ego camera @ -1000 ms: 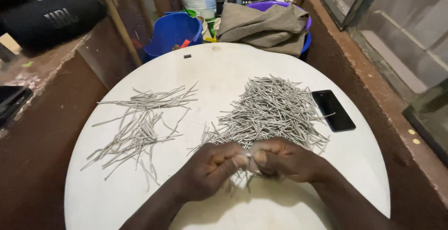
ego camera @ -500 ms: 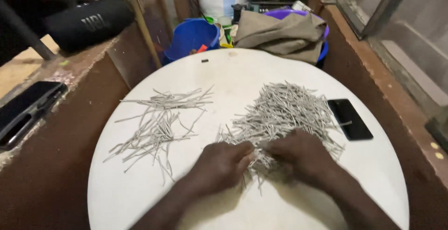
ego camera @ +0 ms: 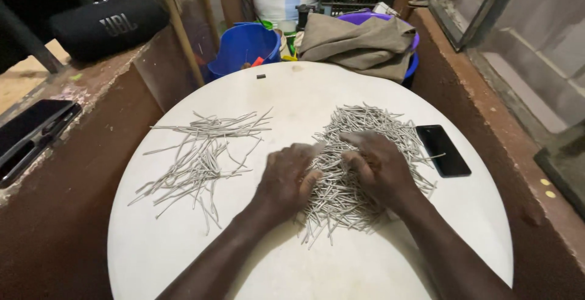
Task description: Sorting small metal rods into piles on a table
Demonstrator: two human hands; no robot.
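A dense heap of thin grey metal sticks (ego camera: 365, 130) lies right of centre on the round white table (ego camera: 183, 251). My left hand (ego camera: 287, 179) rests on the heap's near left edge, its fingers curled down into the sticks. Palm down on the middle of the heap, my right hand (ego camera: 379, 169) has its fingers spread over the sticks. A looser, sparser spread of the same sticks (ego camera: 198, 154) lies apart on the table's left half, away from both hands.
A black phone (ego camera: 443, 149) lies on the table just right of the heap. Behind the table stand a blue bucket (ego camera: 244, 47) and a khaki cloth (ego camera: 359, 44) over a purple basin (ego camera: 409, 38). On the left ledge are a black cylindrical speaker (ego camera: 109, 26) and another phone (ego camera: 30, 132).
Both hands have moved from the heap's near edge, where they pinched sticks together, up onto the heap. The camera view has shifted right and closer.
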